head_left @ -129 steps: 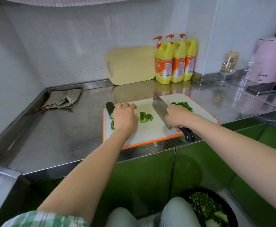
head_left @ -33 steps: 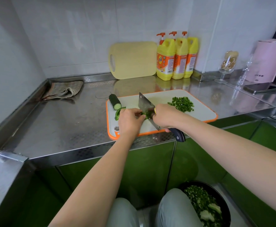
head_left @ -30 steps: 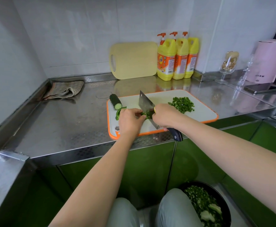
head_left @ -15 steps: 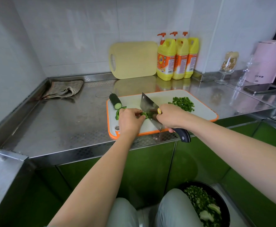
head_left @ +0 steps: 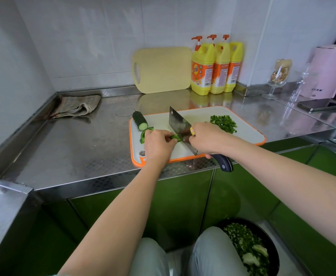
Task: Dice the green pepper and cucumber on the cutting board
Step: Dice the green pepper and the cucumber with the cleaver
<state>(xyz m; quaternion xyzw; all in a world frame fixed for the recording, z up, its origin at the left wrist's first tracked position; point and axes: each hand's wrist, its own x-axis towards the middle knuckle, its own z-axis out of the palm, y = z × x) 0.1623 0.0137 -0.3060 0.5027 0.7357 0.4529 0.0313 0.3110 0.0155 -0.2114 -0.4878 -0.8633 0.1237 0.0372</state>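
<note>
Green and shiny, a small piece of pepper (head_left: pixel 175 137) lies flat on the cutting board (head_left: pixel 248 130). The left hand (head_left: pixel 158 143) curls its fingertips over this piece and pins it down. The right hand (head_left: pixel 207 139) wraps tight round the dark handle of a cleaver (head_left: pixel 178 123). The wide grey blade stands between the two hands, and its edge meets the pepper just beside the left fingertips.

A curved green strip (head_left: pixel 143 136) of pepper lies just left of the left hand. Beyond that hand, at the far left corner of the board, rests a short cucumber (head_left: pixel 139 121). Its skin is dark and bumpy, and its cut end is pale and round. Beyond the right hand sits a heap of tiny green cubes (head_left: pixel 223 123).

The board is smooth and white with an orange rim and round corners. It lies on a shiny steel counter (head_left: pixel 73 152) with a dotted pattern near the front edge. Far to the left of the hands lies a crumpled brown cloth (head_left: pixel 77 106). Against the tiled wall lean a flat yellow board (head_left: pixel 163 69) and three yellow bottles (head_left: pixel 215 66) with orange pumps. Below the right arm, a dark round bowl (head_left: pixel 250 248) holds chopped greens.
</note>
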